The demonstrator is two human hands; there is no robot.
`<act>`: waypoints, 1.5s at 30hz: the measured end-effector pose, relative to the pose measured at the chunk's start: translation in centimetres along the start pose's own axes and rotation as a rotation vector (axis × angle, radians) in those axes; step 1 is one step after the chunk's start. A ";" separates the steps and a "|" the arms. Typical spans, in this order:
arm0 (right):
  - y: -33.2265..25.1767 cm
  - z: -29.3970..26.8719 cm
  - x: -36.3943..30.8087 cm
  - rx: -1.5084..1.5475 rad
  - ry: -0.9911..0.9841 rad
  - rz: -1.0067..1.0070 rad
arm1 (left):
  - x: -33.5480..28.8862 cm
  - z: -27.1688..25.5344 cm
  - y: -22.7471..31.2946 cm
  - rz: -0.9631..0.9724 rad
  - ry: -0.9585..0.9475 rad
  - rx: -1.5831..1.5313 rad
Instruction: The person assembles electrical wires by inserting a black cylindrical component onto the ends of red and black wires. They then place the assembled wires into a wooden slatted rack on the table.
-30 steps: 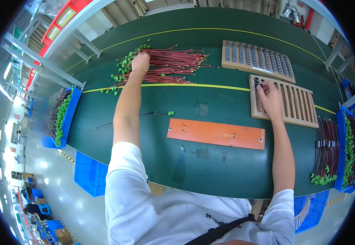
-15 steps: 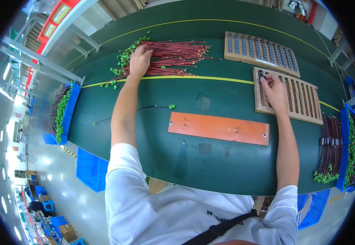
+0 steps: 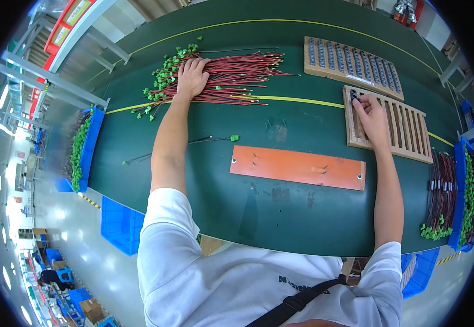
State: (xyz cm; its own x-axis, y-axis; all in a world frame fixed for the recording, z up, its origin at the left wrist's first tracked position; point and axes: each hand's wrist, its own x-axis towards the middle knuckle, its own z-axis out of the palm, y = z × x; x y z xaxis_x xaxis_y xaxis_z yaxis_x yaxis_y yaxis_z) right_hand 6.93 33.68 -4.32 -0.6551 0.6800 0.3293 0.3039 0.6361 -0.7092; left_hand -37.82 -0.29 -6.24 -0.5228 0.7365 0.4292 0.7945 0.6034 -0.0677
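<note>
well, left hand lies flat, open, on the red wire bundle; right hand pinches a small dark part (grip unclear) over the slotted wooden tray; seat it squarely.

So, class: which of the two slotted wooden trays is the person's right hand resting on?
The nearer wooden tray, its slots mostly empty; the right hand lies on its left end.

Two slotted wooden trays are seen, a filled one and a near one; one orange board; two hands are counted.
</note>
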 end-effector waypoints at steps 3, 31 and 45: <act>0.4 0.1 0.1 0.013 -0.002 -0.014 | -1.6 -1.1 0.4 0.001 0.005 0.008; 1.3 0.0 0.3 0.048 0.000 -0.002 | -1.4 -26.3 4.3 -0.036 0.129 -1.513; 1.5 1.2 0.7 0.067 -0.022 -0.046 | -26.6 -20.7 -6.0 -0.683 -0.269 -0.875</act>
State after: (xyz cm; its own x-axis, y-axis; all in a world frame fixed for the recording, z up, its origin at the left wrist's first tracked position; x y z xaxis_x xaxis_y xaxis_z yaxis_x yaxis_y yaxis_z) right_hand 6.09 34.70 -5.89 -0.6828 0.6417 0.3493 0.2266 0.6405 -0.7338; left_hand -22.35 -29.80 1.38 -0.8935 0.4420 -0.0790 0.2065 0.5608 0.8018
